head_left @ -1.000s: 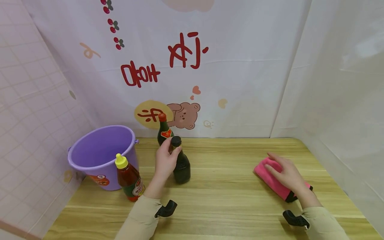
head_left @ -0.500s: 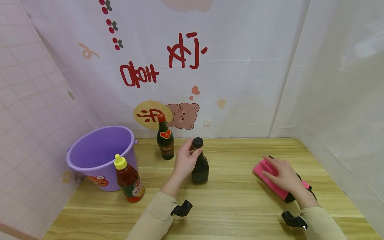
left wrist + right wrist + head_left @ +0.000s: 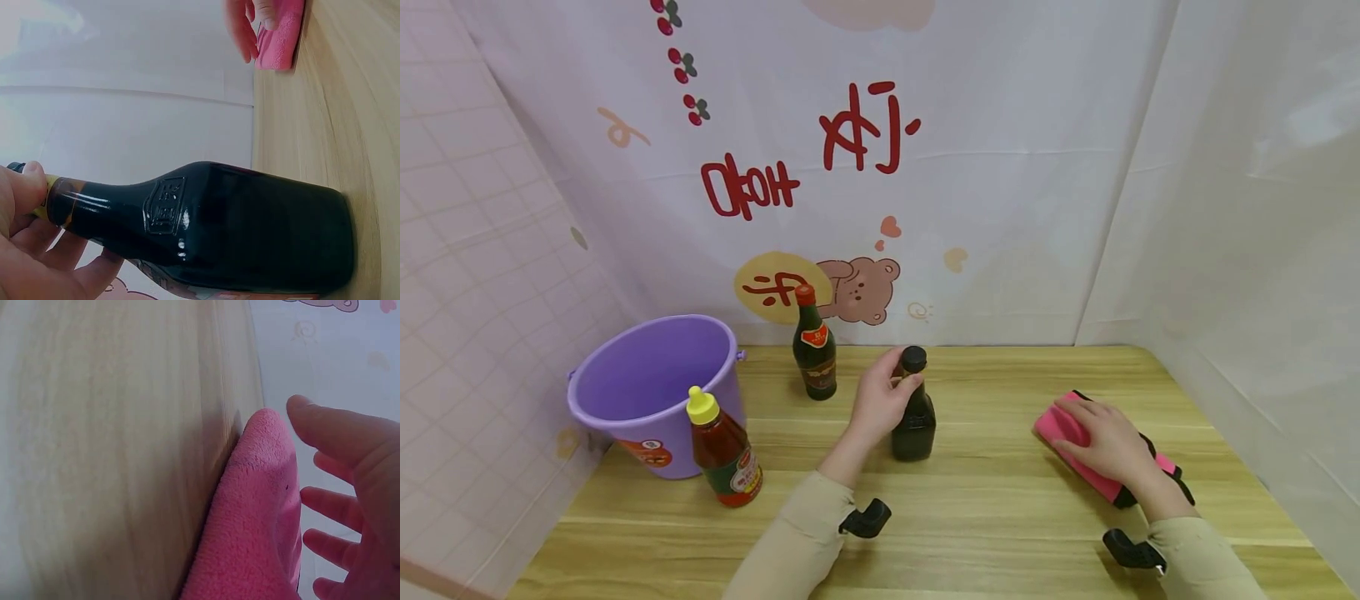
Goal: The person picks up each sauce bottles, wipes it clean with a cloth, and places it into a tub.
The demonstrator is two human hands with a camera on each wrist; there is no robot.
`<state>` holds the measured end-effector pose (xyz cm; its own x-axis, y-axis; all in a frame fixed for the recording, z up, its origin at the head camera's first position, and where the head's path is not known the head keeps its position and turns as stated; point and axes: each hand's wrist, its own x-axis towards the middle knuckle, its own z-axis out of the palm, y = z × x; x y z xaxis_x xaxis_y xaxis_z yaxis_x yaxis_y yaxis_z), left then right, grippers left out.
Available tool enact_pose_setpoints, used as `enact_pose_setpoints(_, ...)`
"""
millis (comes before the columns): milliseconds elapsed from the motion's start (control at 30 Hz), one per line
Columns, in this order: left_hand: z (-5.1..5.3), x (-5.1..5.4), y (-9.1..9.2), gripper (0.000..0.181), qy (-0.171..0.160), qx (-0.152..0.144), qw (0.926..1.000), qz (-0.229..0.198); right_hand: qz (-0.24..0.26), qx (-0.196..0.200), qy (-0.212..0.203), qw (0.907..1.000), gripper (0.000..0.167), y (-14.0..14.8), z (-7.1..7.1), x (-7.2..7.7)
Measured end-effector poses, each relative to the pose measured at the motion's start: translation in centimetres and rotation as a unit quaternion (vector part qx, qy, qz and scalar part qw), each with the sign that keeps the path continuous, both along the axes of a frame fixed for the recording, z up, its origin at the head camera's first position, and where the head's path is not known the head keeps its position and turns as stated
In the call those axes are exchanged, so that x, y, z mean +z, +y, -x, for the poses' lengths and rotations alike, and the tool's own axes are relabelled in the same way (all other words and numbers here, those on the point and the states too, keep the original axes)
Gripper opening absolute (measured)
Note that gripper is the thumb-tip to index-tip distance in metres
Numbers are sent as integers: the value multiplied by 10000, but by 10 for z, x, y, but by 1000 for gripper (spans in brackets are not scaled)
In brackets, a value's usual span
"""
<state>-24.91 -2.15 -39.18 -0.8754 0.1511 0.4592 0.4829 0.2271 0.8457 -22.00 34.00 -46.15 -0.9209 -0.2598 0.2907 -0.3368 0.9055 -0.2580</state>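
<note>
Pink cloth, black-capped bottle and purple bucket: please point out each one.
Pink cloth (image 3: 247, 522): right wrist view, its fuzzy surface.
Black-capped bottle (image 3: 250, 231): left wrist view, its dark body.
Purple bucket (image 3: 682, 435): head view, its outer wall.

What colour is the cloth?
The cloth is pink with black edging, best seen in the head view.

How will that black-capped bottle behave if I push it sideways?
The black-capped bottle would probably tip if pushed high, since it is tall for its base. Its glossy surface may slip in the fingers of the left hand. Its squarish-looking body should make rolling less likely.
</note>
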Motion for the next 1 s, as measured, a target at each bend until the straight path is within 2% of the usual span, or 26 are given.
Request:
enact_pose_setpoints(233, 0, 2, 1, 27, -4, -95, 9999, 129, -244, -141, 53, 9996, 70, -3, 2, -3)
enact_pose_setpoints(400, 1, 1, 1, 27, -110, -155, 9997, 148, -408, -224, -81, 9989, 76, -4, 2, -6)
enact_pose_setpoints(533, 2, 1, 0, 27, -75, -218, 9996, 146, -460, -235, -191, 9985, 78, -4, 4, -6)
enact_pose_setpoints(767, 3, 0, -2, 26, -51, -305, 9994, 127, -366, -270, -342, 9984, 79, -3, 4, -4)
enact_pose_setpoints(1000, 4, -1, -3, 26, -78, -315, 9993, 175, -155, -448, -742, 9961, 84, 3, 6, -2)
